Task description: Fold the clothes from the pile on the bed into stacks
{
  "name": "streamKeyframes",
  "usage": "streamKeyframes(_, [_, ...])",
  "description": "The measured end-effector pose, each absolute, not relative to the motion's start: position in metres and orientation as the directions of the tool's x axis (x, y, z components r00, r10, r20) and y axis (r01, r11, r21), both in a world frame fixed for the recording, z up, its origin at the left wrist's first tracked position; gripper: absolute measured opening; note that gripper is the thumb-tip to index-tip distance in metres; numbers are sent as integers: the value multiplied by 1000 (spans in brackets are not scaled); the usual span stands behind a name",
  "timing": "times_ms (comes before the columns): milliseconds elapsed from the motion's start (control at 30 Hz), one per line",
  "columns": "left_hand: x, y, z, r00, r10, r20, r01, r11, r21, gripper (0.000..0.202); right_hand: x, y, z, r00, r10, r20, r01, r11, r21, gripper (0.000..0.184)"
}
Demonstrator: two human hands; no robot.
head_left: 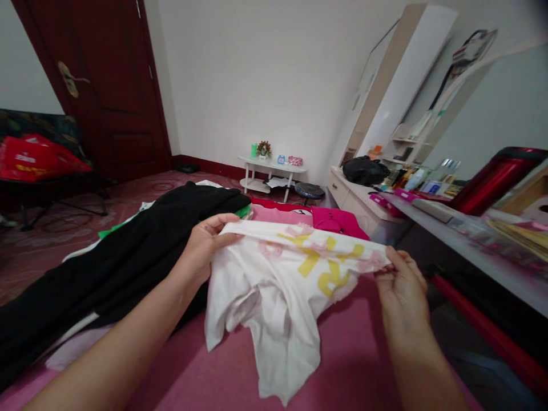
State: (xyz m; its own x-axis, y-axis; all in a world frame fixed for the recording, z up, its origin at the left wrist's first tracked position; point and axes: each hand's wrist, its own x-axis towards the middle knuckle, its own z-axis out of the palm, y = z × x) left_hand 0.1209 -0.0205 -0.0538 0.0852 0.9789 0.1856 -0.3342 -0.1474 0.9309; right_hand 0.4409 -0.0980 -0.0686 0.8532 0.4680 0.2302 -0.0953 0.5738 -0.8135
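A white T-shirt point(278, 291) with yellow and pink lettering hangs stretched between my two hands, above a pink bed surface point(355, 354). My left hand point(209, 242) pinches one end of its upper edge between thumb and fingers. At the other end, my right hand point(402, 271) grips the fabric the same way. Loose folds drop down from the taut edge. Close by my left arm lies a pile of clothes, with a black garment point(141, 257) on top. Beyond the shirt, a folded bright pink garment point(336, 221) rests on the bed.
A shelf point(479, 257) with a red flask point(496, 180) runs along the right. Behind it stands a dresser point(355, 197) with bottles and a black bag point(365, 170). A small white table point(274, 164) and a round stool point(309, 191) are at the far wall. A chair with a red bag point(40, 160) stands left.
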Motion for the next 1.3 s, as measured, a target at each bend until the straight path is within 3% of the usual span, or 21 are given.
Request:
streamKeyframes(133, [120, -10, -63, 51, 975, 215, -290, -192, 938, 34, 447, -93, -81, 844, 470, 259, -59, 561, -826, 33])
streamKeyframes(267, [123, -1, -82, 143, 974, 175, -164, -151, 975, 28, 428, -88, -86, 740, 609, 285, -1, 424, -905, 44])
streamKeyframes(367, [121, 8, -95, 171, 976, 135, -146, -110, 983, 26, 409, -90, -87, 504, 823, 262, 122, 233, -965, 37])
streamKeyframes(433, [118, 13, -101, 125, 983, 135, -167, -113, 979, 24, 397, -97, -90, 202, 964, 171, 255, 117, -960, 31])
streamKeyframes(500, [113, 19, -102, 17, 986, 164, -214, -156, 964, 22, 388, -106, -95, -89, 996, 14, 424, 50, -904, 32])
streamKeyframes(567, [105, 24, -99, -141, 969, 203, -260, -235, 937, 22, 382, -114, -101, -242, 966, -91, 598, 75, -798, 43])
streamKeyframes(733, [81, 39, -90, -401, 883, 242, -267, -366, 891, 19, 365, -119, -110, -371, 928, -38, 779, 288, -557, 74])
streamKeyframes(800, [76, 43, -91, -399, 885, 238, -253, -356, 900, 17, 355, -117, -114, -384, 923, -11, 802, 328, -500, 68])
streamKeyframes(900, [77, 43, -95, -367, 894, 255, -217, -349, 912, 15, 341, -114, -122, -336, 939, 74, 822, 331, -464, 31])
streamKeyframes(967, [79, 42, -96, -349, 892, 285, -189, -366, 911, 14, 337, -110, -127, -292, 946, 142, 814, 324, -482, 23])
streamKeyframes(1067, [80, 40, -96, -340, 885, 319, -180, -394, 902, 15, 338, -105, -124, -255, 931, 263, 714, 364, -598, 22])
streamKeyframes(1167, [78, 40, -93, -349, 874, 338, -202, -422, 884, 15, 348, -103, -105, -110, 925, 364, 504, 368, -782, 15])
streamKeyframes(1300, [77, 38, -84, -344, 865, 364, -222, -452, 864, 13, 362, -111, -69, 133, 931, 340, 218, 307, -926, 14])
